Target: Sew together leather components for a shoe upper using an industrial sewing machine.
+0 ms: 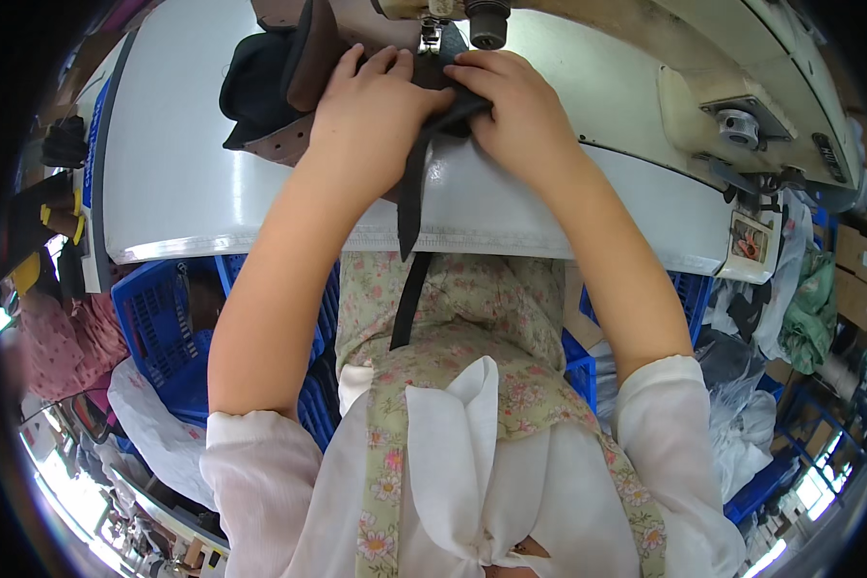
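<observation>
My left hand lies with fingers stretched and apart on a dark brown and black fabric piece. Its thumb points in toward a black fabric strip, which hangs down over the table's front edge. On the other side my right hand has its fingers bent over the black strip, with the thumb under it. Both hands are just in front of the presser foot of a sewing machine. Folded parts of the piece, some with small holes, bulge up left of my left hand. The needle point is hidden.
The white sewing table has a ruler along its front edge. Blue plastic crates stand below at left and right. A white plastic bag hangs at lower left. Another black strip lies over my flowered apron.
</observation>
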### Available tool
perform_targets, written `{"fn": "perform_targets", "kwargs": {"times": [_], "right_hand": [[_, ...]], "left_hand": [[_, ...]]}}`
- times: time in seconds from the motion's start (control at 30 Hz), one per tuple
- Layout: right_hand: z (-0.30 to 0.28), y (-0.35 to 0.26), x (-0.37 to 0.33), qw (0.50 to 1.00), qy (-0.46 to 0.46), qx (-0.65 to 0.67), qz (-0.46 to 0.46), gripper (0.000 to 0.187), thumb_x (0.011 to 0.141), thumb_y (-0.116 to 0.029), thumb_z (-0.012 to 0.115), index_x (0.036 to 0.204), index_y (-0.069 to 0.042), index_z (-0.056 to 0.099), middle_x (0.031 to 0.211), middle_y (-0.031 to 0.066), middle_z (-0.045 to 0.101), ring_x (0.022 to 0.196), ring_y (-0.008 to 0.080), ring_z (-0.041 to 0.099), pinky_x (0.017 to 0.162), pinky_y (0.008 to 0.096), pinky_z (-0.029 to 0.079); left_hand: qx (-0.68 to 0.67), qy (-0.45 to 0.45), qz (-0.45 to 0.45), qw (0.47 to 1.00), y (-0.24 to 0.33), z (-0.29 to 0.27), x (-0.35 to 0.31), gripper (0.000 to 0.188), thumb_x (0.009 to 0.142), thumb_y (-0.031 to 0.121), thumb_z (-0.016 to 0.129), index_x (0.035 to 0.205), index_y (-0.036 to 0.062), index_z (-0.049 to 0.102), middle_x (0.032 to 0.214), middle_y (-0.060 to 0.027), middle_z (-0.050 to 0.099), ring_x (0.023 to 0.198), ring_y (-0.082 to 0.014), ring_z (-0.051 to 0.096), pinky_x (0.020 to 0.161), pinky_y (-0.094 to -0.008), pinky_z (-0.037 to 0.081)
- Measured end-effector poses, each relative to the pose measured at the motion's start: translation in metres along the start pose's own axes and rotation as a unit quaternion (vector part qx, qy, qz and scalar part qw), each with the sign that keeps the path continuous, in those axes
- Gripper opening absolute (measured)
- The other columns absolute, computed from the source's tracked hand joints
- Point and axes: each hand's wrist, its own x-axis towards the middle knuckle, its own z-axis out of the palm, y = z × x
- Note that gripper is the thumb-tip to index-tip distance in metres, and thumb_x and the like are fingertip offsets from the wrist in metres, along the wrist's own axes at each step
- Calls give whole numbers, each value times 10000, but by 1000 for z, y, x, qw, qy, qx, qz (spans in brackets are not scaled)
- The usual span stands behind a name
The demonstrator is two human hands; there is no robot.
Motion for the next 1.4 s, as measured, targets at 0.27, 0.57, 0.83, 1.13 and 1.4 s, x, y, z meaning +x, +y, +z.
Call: {"fn": "perform_targets", "kwargs": {"times": [0.27,0.57,0.83,1.13,1.4], "right_hand": [[-5,10,1,999,-15,17,-33,444,685,-38,709,1128,-71,711,1171,119,659,1131,291,593,973,386,492],[1,4,0,992,-34,-92,-79,466,707,-91,731,1161,-9,660,1229,142,628,1160,300,584,999,382,483],[-2,2,-4,989,-42,-112,-89,499,715,-97,732,1198,-13,635,1257,144,609,1199,300,567,1046,376,454],[-1,3,-3,990,-37,-109,-81,500,714,-81,730,1200,-11,635,1245,140,608,1210,292,557,1027,377,466],[4,1,-1,988,-22,-123,-87,486,726,-74,712,1200,-4,630,1241,150,606,1205,299,558,1019,391,468]], "left_hand": [[-113,57,18,992,-13,9,3,487,731,-18,604,1111,248,750,1347,-188,572,1329,-282,478,1166,-454,278],[-101,73,31,992,-15,9,2,487,764,-22,536,1111,240,754,1330,-207,581,1320,-291,488,1169,-437,272],[-89,86,33,992,-17,14,5,435,815,38,507,1113,237,753,1335,-207,578,1326,-287,484,1178,-435,256],[-85,77,36,993,-20,16,12,445,784,12,565,1112,249,750,1343,-174,581,1328,-261,483,1187,-439,253],[-84,88,57,991,-36,25,20,444,748,33,623,1105,265,749,1346,-139,590,1326,-253,484,1185,-420,267]]}}
